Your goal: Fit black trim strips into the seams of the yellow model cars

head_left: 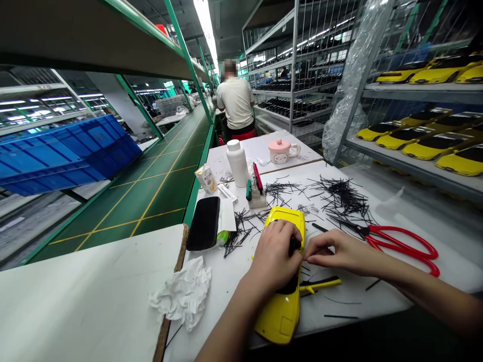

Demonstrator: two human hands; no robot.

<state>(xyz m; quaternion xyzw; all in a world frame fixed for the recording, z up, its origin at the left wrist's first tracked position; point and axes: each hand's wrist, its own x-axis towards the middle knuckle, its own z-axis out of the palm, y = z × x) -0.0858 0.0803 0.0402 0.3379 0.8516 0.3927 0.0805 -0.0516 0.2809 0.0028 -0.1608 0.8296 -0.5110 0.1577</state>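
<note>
A yellow model car (281, 317) lies lengthwise on the white worktable (230, 281). My left hand (277, 254) is wrapped over its middle, hiding much of the roof. Thumb and forefinger of my right hand (335, 251) are pinched together at the car's right side; whatever they hold is too small to make out. A yellow and black car door (320, 285) sticks out from that side below my right hand. Red-handled scissors (402, 244) lie beyond my right wrist, near a pile of thin black strips (341, 196).
To the left are a black phone (204, 222) and crumpled tissue (184, 291). Behind the car stand a white bottle (237, 163), a small holder with pens (257, 200) and a pink-lidded mug (279, 152). Racks hold yellow cars (433, 141). A person (236, 103) sits ahead beside the green conveyor (151, 186).
</note>
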